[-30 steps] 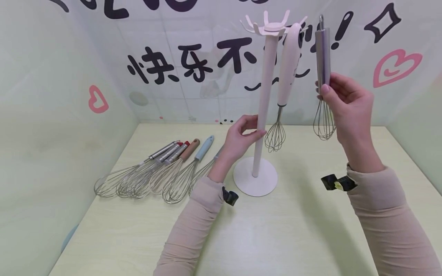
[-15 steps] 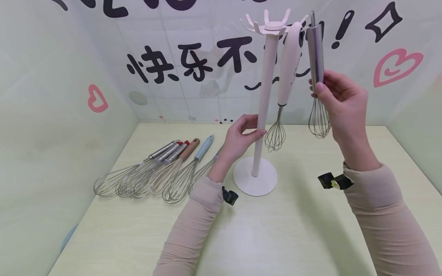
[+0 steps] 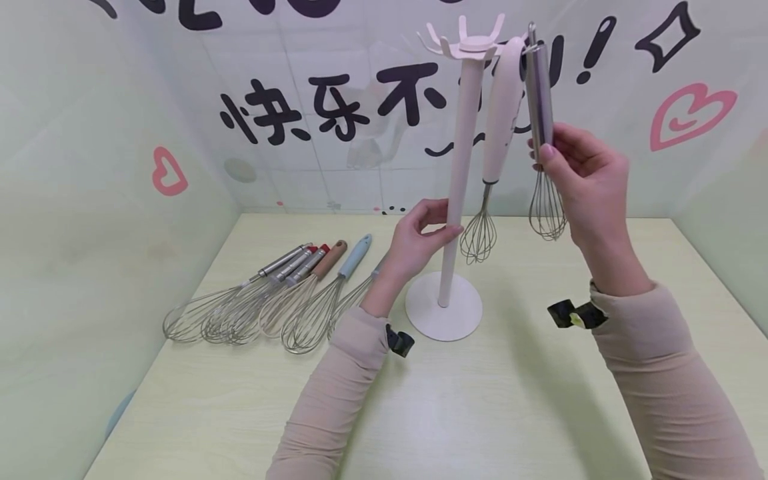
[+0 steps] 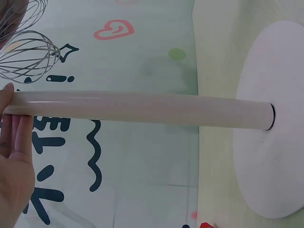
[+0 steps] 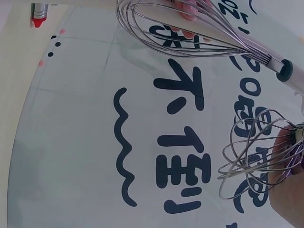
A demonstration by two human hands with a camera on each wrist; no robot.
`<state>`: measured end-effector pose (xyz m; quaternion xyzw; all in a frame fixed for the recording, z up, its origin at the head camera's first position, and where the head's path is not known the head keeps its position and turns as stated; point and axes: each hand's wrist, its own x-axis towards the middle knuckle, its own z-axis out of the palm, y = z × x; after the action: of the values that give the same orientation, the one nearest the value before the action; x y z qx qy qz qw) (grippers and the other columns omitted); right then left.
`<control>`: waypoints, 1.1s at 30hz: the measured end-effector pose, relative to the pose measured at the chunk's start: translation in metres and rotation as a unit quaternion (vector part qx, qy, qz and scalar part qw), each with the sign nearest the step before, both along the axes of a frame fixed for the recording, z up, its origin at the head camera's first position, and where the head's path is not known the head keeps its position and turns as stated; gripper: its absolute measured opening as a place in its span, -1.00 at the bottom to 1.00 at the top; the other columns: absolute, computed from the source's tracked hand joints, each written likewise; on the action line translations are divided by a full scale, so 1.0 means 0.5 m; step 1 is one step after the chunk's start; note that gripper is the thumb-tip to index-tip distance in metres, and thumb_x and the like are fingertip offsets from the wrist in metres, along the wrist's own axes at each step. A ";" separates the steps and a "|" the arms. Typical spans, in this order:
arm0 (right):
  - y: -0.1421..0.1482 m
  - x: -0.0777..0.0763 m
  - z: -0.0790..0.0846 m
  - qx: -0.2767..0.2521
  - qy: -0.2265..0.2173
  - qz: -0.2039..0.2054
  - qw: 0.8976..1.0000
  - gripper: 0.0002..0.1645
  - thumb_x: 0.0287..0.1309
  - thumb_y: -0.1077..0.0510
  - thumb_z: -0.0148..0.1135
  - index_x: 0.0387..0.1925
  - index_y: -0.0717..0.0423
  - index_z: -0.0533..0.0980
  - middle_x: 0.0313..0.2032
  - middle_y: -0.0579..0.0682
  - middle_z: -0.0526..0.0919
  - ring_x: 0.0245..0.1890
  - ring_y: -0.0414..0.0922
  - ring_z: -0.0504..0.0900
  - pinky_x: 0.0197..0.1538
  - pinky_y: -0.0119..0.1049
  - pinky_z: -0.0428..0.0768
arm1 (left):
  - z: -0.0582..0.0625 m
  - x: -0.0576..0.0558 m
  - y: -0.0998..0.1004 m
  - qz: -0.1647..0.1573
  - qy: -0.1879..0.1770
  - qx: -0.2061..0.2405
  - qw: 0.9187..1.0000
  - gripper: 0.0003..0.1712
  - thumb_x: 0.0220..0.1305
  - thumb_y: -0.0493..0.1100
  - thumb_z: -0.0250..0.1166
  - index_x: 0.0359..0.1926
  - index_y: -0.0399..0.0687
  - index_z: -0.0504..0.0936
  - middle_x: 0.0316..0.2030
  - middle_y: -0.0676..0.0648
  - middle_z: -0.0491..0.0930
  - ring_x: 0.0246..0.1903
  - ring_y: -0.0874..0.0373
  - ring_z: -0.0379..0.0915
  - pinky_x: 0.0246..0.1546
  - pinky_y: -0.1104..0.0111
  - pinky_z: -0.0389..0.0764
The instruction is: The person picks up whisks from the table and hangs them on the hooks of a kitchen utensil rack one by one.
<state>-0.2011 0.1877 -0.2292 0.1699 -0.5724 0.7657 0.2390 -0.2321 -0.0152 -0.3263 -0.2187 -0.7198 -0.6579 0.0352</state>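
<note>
You are pinching the steel whisk (image 3: pixel 540 93) low on its handle with your right hand (image 3: pixel 591 183), thumb on the near side, and it is pointing wires-down in the air, toward the surface's right edge from the stand (image 3: pixel 461 167). Its top loop is sitting at the tip of 1 prong; whether the loop is around that prong, you cannot tell from these views. Just beside it, between your right hand and the pole, the pale-handled whisk (image 3: pixel 503 110) is hanging from the stand's top, its wires clear of the surface (image 3: pixel 444 413). Your left hand (image 3: pixel 420 237) is gripping the pole partway down, thumb in front and fingers behind. The stand's round base is resting flat, inward from the back edge.

Toward the back left corner, 6 whisks are lying in a row, handles pointing to the back edge: 1 plain metal whisk (image 3: pixel 282 260) nearest the left edge, 2 red-tipped whisks (image 3: pixel 306 270), 1 brown-handled whisk (image 3: pixel 330 259), 1 blue-handled whisk (image 3: pixel 355 259) and 1 more that your left forearm is partly covering. Beyond the back edge, a printed backdrop (image 3: pixel 360 160) is showing black characters and pink hearts.
</note>
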 end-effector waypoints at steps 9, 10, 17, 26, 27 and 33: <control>-0.005 -0.006 -0.006 0.010 -0.006 0.008 1.000 -0.77 0.11 0.43 0.21 -0.21 0.21 0.65 -0.37 -0.04 0.75 -0.37 -0.20 0.67 -0.26 -0.50 0.66 | -0.001 0.001 -0.001 0.002 0.000 0.000 1.000 -0.55 0.19 -0.30 0.32 0.12 -0.21 0.48 -0.02 -0.27 0.60 0.05 -0.04 0.53 -0.01 0.36 0.64; -0.006 -0.006 -0.007 0.011 -0.007 0.009 1.000 -0.77 0.11 0.43 0.21 -0.21 0.21 0.66 -0.37 -0.05 0.75 -0.37 -0.21 0.67 -0.25 -0.51 0.66 | -0.001 0.001 -0.001 0.002 0.000 0.000 1.000 -0.55 0.19 -0.30 0.32 0.12 -0.21 0.48 -0.02 -0.27 0.60 0.05 -0.04 0.52 -0.01 0.36 0.64; -0.006 -0.009 -0.014 0.017 -0.003 0.017 1.000 -0.77 0.12 0.43 0.19 -0.22 0.19 0.66 -0.36 -0.05 0.76 -0.37 -0.22 0.67 -0.26 -0.51 0.65 | -0.001 0.000 -0.001 -0.001 0.000 -0.001 1.000 -0.55 0.19 -0.30 0.31 0.12 -0.20 0.48 -0.02 -0.26 0.60 0.05 -0.02 0.52 -0.02 0.36 0.64; -0.006 -0.017 -0.022 0.028 -0.004 0.040 0.999 -0.74 0.14 0.43 0.17 -0.17 0.18 0.65 -0.35 -0.05 0.75 -0.33 -0.21 0.67 -0.23 -0.49 0.66 | -0.004 -0.002 0.003 -0.006 -0.002 0.013 1.000 -0.55 0.19 -0.34 0.31 0.12 -0.24 0.48 -0.03 -0.29 0.59 0.05 -0.04 0.51 0.05 0.39 0.63; -0.006 -0.017 -0.022 0.027 -0.005 0.043 0.999 -0.74 0.13 0.43 0.19 -0.17 0.18 0.65 -0.35 -0.05 0.75 -0.32 -0.21 0.67 -0.22 -0.49 0.66 | -0.004 -0.002 0.003 -0.007 -0.003 0.015 1.000 -0.55 0.18 -0.34 0.31 0.12 -0.25 0.48 -0.02 -0.29 0.58 0.05 -0.05 0.51 0.05 0.39 0.63; -0.009 -0.018 -0.029 0.041 -0.018 0.046 0.998 -0.68 0.07 0.46 0.22 -0.15 0.13 0.64 -0.32 -0.08 0.74 -0.28 -0.22 0.66 -0.21 -0.55 0.63 | -0.003 -0.002 0.004 -0.009 -0.011 0.021 1.000 -0.54 0.18 -0.35 0.30 0.12 -0.26 0.47 -0.02 -0.31 0.57 0.06 -0.07 0.50 0.06 0.39 0.63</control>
<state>-0.2100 0.1832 -0.2436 0.1918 -0.5990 0.7549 0.1860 -0.2329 -0.0133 -0.3277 -0.2171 -0.7041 -0.6756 0.0266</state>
